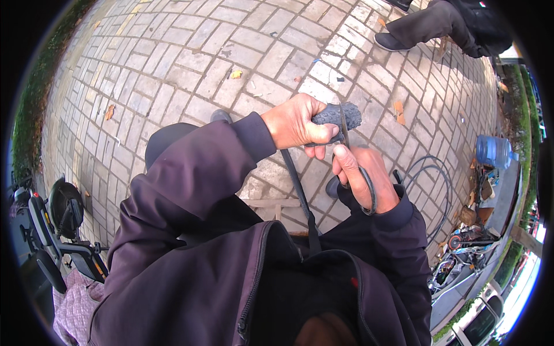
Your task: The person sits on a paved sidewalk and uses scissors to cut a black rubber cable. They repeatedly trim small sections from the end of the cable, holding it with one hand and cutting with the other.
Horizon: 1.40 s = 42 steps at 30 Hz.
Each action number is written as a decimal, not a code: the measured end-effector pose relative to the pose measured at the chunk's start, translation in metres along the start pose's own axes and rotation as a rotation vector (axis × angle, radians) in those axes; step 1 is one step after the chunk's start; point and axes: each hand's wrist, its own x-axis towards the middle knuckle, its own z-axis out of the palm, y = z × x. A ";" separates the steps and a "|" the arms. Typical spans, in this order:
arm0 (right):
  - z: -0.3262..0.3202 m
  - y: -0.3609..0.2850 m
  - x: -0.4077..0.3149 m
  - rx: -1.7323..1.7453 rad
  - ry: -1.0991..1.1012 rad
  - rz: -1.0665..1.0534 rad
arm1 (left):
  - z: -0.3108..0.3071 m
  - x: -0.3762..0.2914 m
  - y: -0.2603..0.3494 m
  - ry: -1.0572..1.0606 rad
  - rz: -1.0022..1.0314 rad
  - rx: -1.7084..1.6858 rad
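Observation:
A piece of black knobbly rubber tyre [346, 116] is pinched between the thumb and fingers of my left hand [298, 123]. My right hand [363, 175] holds dark metal scissors [344, 127] by their looped handle, and the blades lie across the tyre piece. Both hands are close together above the paving, in front of my chest. Below them a long black strip [295, 184] runs down towards my lap. How far the blades are apart cannot be told.
A person in dark trousers [424, 26] is at the upper right. A coiled black hose [448, 181], a blue water bottle [494, 151] and assorted parts lie to the right. An electric scooter or bike [56, 242] stands at left; a wooden frame [272, 202] is between my legs.

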 end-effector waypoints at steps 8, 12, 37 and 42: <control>0.000 0.005 -0.001 0.022 -0.012 0.080 | -0.004 0.001 0.001 -0.012 -0.014 0.014; 0.002 -0.001 -0.001 0.048 0.010 0.048 | -0.003 0.000 0.004 -0.008 0.003 -0.024; -0.004 0.004 0.005 -0.378 0.271 -0.139 | -0.009 -0.005 0.008 0.240 0.227 -0.029; -0.002 0.000 0.003 -0.326 0.122 -0.039 | -0.010 -0.002 -0.004 0.270 0.205 -0.049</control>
